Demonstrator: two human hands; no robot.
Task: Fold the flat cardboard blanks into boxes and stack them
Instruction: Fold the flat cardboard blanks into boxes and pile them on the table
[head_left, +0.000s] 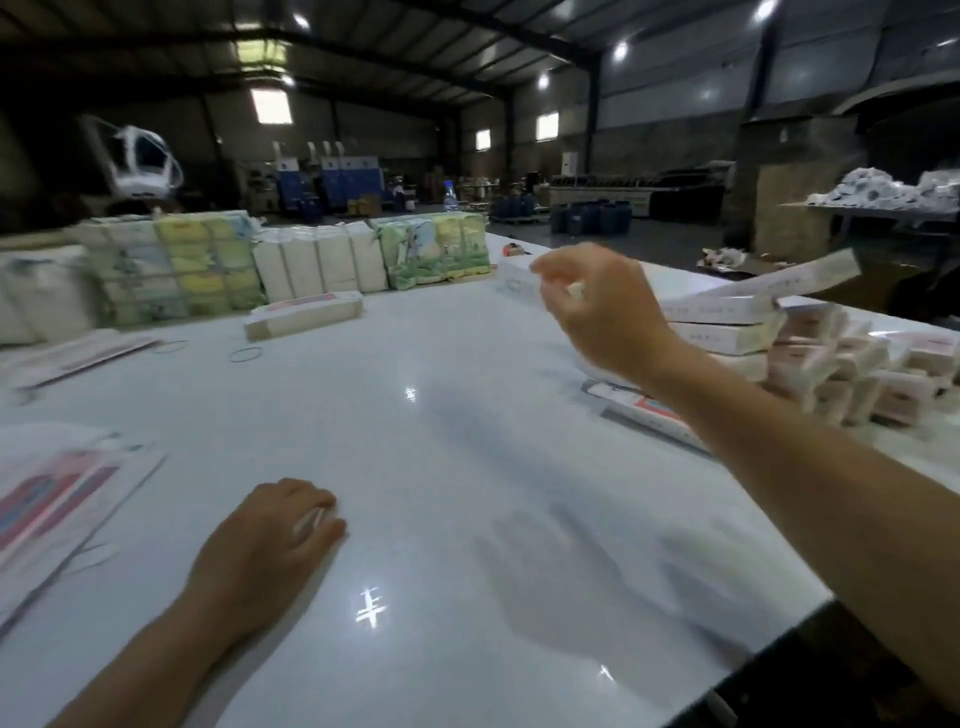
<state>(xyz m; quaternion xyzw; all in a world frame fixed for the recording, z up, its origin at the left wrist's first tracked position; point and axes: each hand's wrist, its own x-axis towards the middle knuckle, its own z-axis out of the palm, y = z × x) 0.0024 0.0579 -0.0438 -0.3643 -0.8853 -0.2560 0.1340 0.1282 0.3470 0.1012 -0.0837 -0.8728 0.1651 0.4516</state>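
We had our right hand (597, 306) raised over the far side of the white table (467, 467), fingers loosely curled and, as far as we could judge, gripping nothing; a folded box (519, 283) lay just behind it, and the blur kept us from telling whether fingertips touched it. The reach pointed toward the heap of folded boxes (779, 332) at the right, probably because finished ones were being stacked there, within arm's length. Our left hand (275, 525) rested on the table near the front edge, fingers relaxed and together, close to the flat cardboard blanks (57, 499) at the left, likely so the next blank could be drawn in quickly. One more folded box (304, 314) sat apart near the wrapped bundles (182, 270) along the back. Two rubber bands (247, 354) lay loose beside it.

The blanks were cut off by the left edge, their print smeared. The heap's far end ran out of view.
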